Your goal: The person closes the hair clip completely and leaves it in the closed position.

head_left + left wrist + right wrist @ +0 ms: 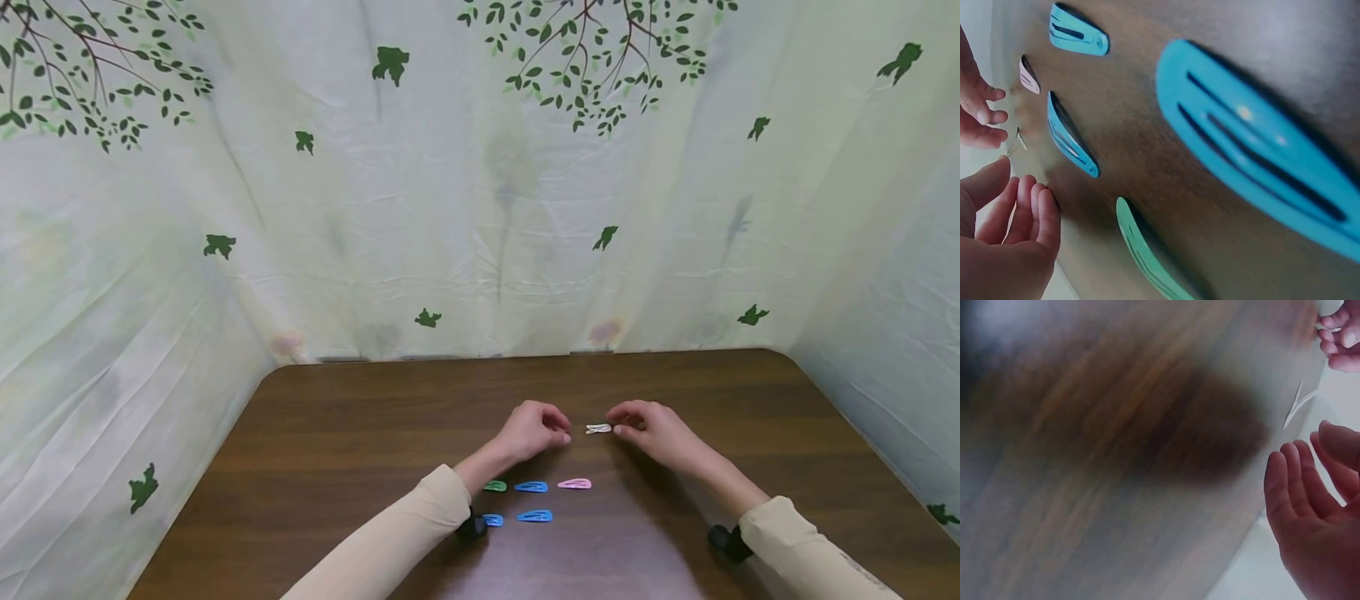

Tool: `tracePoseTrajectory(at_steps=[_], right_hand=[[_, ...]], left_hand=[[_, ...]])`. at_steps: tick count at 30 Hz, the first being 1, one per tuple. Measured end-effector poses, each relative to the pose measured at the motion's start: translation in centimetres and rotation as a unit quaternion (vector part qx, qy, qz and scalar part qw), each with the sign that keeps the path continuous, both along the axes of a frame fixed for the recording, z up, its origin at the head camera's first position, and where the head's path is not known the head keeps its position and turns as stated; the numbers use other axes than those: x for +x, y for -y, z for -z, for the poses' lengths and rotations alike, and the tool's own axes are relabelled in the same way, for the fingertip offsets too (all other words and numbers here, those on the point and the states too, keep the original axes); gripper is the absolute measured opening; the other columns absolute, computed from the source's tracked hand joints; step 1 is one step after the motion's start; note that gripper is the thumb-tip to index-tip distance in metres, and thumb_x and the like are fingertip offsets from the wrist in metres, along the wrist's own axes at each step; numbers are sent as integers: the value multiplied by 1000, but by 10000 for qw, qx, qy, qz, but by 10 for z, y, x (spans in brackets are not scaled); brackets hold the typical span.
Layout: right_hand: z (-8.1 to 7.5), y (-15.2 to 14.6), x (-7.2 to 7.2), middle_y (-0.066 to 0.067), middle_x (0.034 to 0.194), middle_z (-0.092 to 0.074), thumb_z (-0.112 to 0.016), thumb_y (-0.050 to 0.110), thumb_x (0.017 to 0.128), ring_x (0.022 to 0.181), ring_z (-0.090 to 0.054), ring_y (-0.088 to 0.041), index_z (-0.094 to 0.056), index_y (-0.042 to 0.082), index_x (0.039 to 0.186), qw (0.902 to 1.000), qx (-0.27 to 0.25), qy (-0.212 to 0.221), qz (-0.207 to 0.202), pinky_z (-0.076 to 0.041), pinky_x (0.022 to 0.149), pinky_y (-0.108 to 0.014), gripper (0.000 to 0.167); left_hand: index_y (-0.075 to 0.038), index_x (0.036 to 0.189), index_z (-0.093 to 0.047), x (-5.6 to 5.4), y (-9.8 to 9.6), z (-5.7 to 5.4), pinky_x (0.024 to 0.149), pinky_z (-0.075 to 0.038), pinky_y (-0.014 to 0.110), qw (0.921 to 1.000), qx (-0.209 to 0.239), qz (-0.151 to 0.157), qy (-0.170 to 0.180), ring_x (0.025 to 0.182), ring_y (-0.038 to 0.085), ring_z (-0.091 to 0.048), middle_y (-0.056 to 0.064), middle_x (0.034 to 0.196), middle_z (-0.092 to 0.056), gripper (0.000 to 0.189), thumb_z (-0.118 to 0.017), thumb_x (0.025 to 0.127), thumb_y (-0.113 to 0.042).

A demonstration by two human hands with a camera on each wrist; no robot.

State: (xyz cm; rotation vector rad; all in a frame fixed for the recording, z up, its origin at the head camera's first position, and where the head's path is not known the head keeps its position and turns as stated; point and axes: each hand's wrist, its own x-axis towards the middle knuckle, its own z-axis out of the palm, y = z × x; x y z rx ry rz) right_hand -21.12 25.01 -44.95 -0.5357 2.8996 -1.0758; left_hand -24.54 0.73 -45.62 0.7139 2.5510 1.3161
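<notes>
A white hair clip (597, 428) lies on the table between the two hands; its prongs look spread apart in the right wrist view. My left hand (531, 431) hovers just left of it with fingers loosely bent and nothing between them. Close to the clip's right end is my right hand (660, 433), its fingers gently bent, and the right wrist view shows a gap to the clip. Nearer to me lie a green hair clip (495, 486), a blue hair clip (532, 487) and a pink hair clip (575, 483). Below them are two more blue hair clips (535, 516), one partly behind the left wrist.
The brown wooden table (360, 417) reaches back to a pale curtain (450, 208) printed with leaves and branches. More curtain hangs along both sides. A dark wrist camera (727, 543) sits under the right sleeve.
</notes>
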Motion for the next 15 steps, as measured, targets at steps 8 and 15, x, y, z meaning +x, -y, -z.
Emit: tracePoseTrajectory(at_steps=[8, 15], right_hand=[[6, -1, -13, -4, 102, -69, -68, 8, 93, 92, -62, -19, -71, 6, 109, 9996, -58, 144, -215, -49, 83, -43, 17], [11, 0, -22, 1, 91, -67, -73, 11, 89, 79, -58, -14, -73, 6, 103, 9993, -147, 150, -299, -47, 71, -33, 15]], left_hand=[[-3, 89, -75, -7, -5, 4, 67, -46, 20, 9999, -150, -12, 32, 66, 3, -56, -3, 72, -67, 11, -79, 79, -2], [-1, 94, -75, -15, -3, 2, 66, -46, 19, 9983, -172, 283, 470, 68, 5, -56, -2, 75, -66, 16, -79, 78, 0]])
